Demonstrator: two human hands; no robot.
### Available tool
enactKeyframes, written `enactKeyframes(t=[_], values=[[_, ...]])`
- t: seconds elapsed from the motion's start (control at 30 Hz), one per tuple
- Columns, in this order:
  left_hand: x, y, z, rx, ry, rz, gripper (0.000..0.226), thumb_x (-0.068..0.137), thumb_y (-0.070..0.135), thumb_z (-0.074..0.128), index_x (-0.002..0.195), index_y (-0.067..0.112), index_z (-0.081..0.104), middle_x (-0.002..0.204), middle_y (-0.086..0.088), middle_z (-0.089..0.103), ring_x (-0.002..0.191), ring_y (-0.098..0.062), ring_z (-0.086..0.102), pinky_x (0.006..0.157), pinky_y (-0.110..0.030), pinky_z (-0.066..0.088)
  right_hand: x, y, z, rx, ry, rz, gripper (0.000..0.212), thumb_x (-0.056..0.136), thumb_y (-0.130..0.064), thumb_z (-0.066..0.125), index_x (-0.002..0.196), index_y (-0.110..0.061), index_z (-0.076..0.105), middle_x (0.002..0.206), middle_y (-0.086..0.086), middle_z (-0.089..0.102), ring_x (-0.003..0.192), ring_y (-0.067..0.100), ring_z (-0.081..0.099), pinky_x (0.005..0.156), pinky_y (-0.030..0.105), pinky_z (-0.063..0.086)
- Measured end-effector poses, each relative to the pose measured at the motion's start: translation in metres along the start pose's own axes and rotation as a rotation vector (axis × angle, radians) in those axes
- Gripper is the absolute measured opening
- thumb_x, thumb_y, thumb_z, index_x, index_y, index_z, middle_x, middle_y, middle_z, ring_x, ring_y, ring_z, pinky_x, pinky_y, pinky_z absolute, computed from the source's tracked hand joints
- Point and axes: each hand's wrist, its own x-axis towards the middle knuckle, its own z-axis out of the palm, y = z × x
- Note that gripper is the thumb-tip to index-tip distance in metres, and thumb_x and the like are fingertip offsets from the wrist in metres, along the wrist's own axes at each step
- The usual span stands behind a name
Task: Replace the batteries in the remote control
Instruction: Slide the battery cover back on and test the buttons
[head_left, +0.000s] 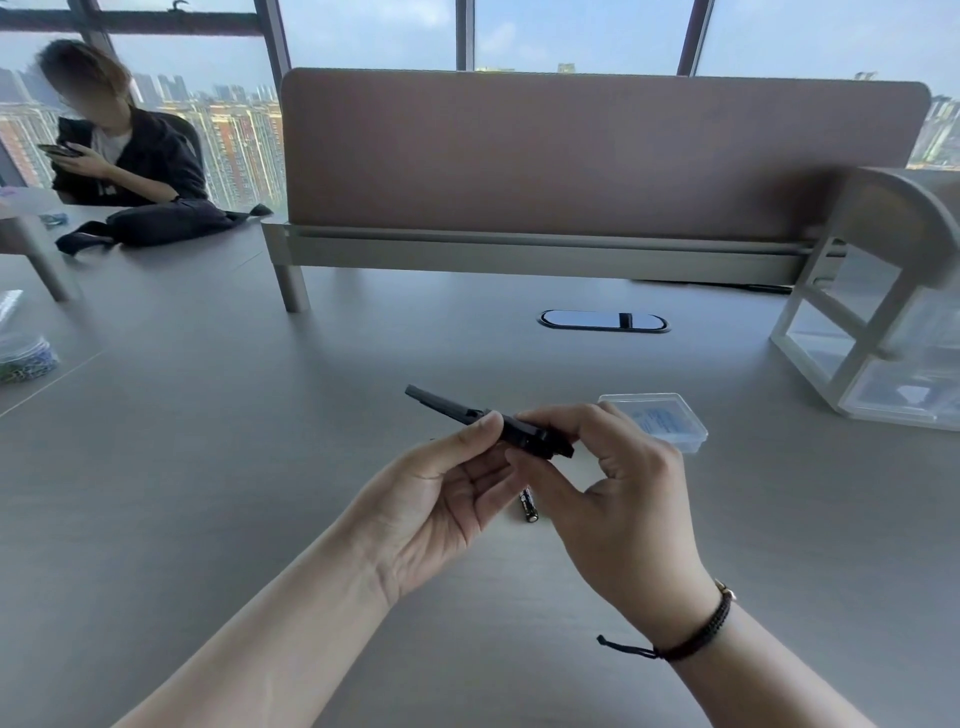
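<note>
You hold the remote control (493, 423), a slim matte-black bar, tilted above the smooth grey counter (208, 467). Your left hand (441, 499) pinches its middle between thumb and fingers; your right hand (618, 499), with a braided dark bracelet (696, 631) at the wrist, has its grip clamped on the near end, where the casing looks stepped. Directly below the remote, a small black cylindrical battery (529, 506) lies on the counter, partly hidden by your fingers. Just right of the remote sits a flat clear plastic box (660, 421), half behind your right hand.
</note>
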Motion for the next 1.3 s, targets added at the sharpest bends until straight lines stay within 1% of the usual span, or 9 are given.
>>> enactKeyframes(t=[0.27, 0.37, 0.47, 0.53, 0.63, 0.8, 0.93, 1.1, 1.3], values=[[0.0, -0.002, 0.001, -0.011, -0.037, -0.003, 0.041, 0.053, 0.012, 0.095, 0.086, -0.002, 0.075, 0.093, -0.02, 0.075, 0.08, -0.02, 0.074, 0.079, -0.03, 0.06, 0.0, 0.0, 0.0, 0.01, 0.001, -0.02, 0.017, 0.076, -0.01, 0.082, 0.092, -0.015, 0.077, 0.081, -0.011, 0.073, 0.078, 0.008, 0.062, 0.07, 0.018, 0.048], [0.0, -0.003, 0.0, -0.027, -0.04, 0.003, 0.041, 0.056, 0.013, 0.094, 0.089, -0.003, 0.075, 0.095, -0.02, 0.074, 0.08, -0.02, 0.073, 0.079, -0.03, 0.058, 0.001, 0.0, -0.001, 0.048, -0.043, 0.058, 0.022, 0.075, -0.007, 0.084, 0.092, -0.018, 0.077, 0.082, -0.012, 0.073, 0.082, 0.01, 0.065, 0.073, 0.018, 0.049], [0.0, -0.003, 0.002, -0.081, -0.079, 0.014, 0.039, 0.063, 0.011, 0.09, 0.094, -0.006, 0.072, 0.098, -0.024, 0.073, 0.078, -0.022, 0.074, 0.077, -0.031, 0.061, 0.004, -0.001, -0.003, 0.239, -0.081, 0.217, 0.03, 0.075, -0.014, 0.083, 0.098, -0.031, 0.074, 0.089, -0.011, 0.076, 0.082, 0.016, 0.069, 0.076, 0.036, 0.058], [0.0, -0.001, 0.002, -0.113, -0.071, 0.018, 0.041, 0.063, 0.009, 0.09, 0.095, -0.007, 0.07, 0.098, -0.025, 0.072, 0.078, -0.026, 0.074, 0.07, -0.031, 0.063, 0.006, -0.003, -0.004, 0.324, -0.082, 0.234, 0.034, 0.078, -0.016, 0.079, 0.105, -0.035, 0.071, 0.098, -0.014, 0.077, 0.088, 0.021, 0.069, 0.084, 0.039, 0.058], [0.001, 0.001, -0.001, -0.141, -0.05, -0.011, 0.047, 0.066, 0.011, 0.089, 0.104, -0.006, 0.067, 0.105, -0.024, 0.068, 0.084, -0.027, 0.072, 0.06, -0.026, 0.061, 0.008, -0.005, -0.005, 0.28, -0.094, 0.177, 0.028, 0.082, -0.014, 0.072, 0.105, -0.03, 0.074, 0.095, -0.013, 0.077, 0.087, 0.018, 0.069, 0.082, 0.031, 0.057], [0.003, 0.0, -0.002, -0.182, -0.048, -0.053, 0.053, 0.064, 0.012, 0.09, 0.108, -0.006, 0.065, 0.112, -0.021, 0.06, 0.09, -0.028, 0.071, 0.057, -0.023, 0.059, 0.007, -0.006, -0.006, 0.214, -0.051, 0.113, 0.03, 0.086, 0.002, 0.07, 0.101, -0.022, 0.077, 0.091, -0.014, 0.078, 0.087, 0.005, 0.072, 0.076, 0.01, 0.051], [0.002, 0.0, -0.002, -0.24, -0.089, -0.047, 0.062, 0.063, 0.01, 0.09, 0.114, -0.005, 0.057, 0.116, -0.022, 0.06, 0.086, -0.029, 0.073, 0.063, -0.028, 0.062, 0.005, -0.008, -0.006, 0.214, -0.037, 0.11, 0.026, 0.086, -0.004, 0.07, 0.103, -0.021, 0.078, 0.092, -0.017, 0.077, 0.09, 0.006, 0.071, 0.078, 0.014, 0.052], [0.001, -0.001, 0.0, -0.175, -0.149, -0.008, 0.046, 0.065, 0.011, 0.09, 0.101, -0.009, 0.069, 0.101, -0.027, 0.072, 0.086, -0.028, 0.075, 0.07, -0.031, 0.062, 0.005, -0.008, -0.006, 0.183, -0.097, 0.147, 0.026, 0.085, -0.014, 0.068, 0.105, -0.028, 0.077, 0.089, -0.026, 0.072, 0.082, 0.013, 0.069, 0.068, 0.032, 0.059], [-0.002, 0.0, 0.003, -0.115, -0.135, 0.03, 0.043, 0.059, 0.009, 0.092, 0.093, -0.009, 0.073, 0.096, -0.026, 0.074, 0.078, -0.026, 0.076, 0.069, -0.031, 0.062, 0.007, -0.011, -0.011, 0.134, -0.092, 0.05, 0.027, 0.076, -0.008, 0.07, 0.097, -0.024, 0.076, 0.091, -0.021, 0.074, 0.093, 0.005, 0.069, 0.081, 0.01, 0.048]])
